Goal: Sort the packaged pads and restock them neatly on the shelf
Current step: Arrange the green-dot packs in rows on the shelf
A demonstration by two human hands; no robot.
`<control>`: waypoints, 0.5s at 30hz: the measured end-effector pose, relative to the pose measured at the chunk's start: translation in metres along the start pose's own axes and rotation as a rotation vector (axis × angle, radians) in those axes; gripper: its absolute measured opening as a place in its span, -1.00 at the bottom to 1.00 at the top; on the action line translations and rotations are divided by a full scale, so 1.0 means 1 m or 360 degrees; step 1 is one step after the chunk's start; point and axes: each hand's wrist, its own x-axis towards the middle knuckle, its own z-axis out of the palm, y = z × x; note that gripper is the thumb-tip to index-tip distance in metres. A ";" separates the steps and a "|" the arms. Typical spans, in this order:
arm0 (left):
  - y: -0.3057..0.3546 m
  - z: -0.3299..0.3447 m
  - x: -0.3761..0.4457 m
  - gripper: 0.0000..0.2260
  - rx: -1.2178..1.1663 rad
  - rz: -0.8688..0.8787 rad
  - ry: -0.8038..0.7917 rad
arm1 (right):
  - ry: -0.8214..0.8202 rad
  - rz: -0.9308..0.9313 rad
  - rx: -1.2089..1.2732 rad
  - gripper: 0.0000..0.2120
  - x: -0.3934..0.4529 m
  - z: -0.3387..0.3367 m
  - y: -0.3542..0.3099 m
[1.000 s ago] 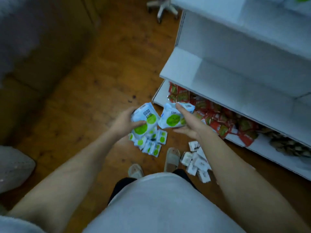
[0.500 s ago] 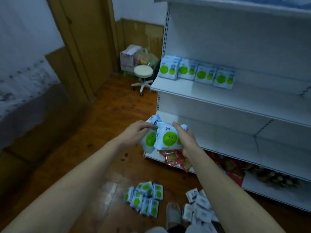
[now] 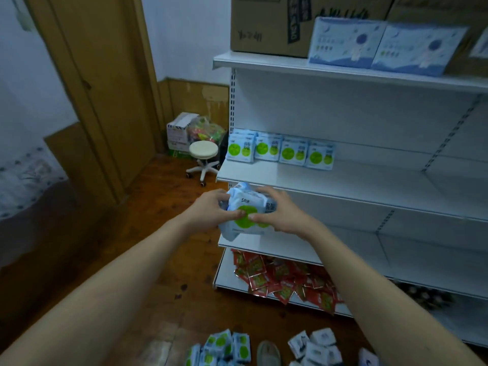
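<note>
The bundle of green-dot pad packs (image 3: 247,215) was held in front of the white shelf unit (image 3: 343,180), between its second and third boards, grasped from both sides: the left hand (image 3: 211,210) curled round its left edge and the right hand (image 3: 280,212) round its right, thumbs pressed on the front. Four matching packs (image 3: 280,151) stood upright in a row on the board above, more green-dot packs (image 3: 221,350) and white packs (image 3: 314,347) lay on the wooden floor (image 3: 158,260), and red sachets (image 3: 285,281) were heaped on the lowest board.

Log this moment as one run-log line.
left hand: holds green-dot packs | right hand: holds same packs | shelf row: standing | floor pile: unsorted
</note>
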 end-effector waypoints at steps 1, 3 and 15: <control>0.005 -0.002 0.005 -0.77 -0.0030 0.0009 0.0004 | -0.0018 -0.0023 -0.0092 -0.35 0.005 -0.006 -0.001; 0.012 -0.005 0.017 -0.77 -0.0118 0.0006 -0.0016 | 0.0046 -0.0078 -0.0151 -0.37 0.014 -0.015 0.000; 0.004 -0.011 0.125 -0.48 0.0014 -0.0070 -0.0227 | 0.0136 -0.0130 0.0092 -0.70 0.107 -0.059 0.054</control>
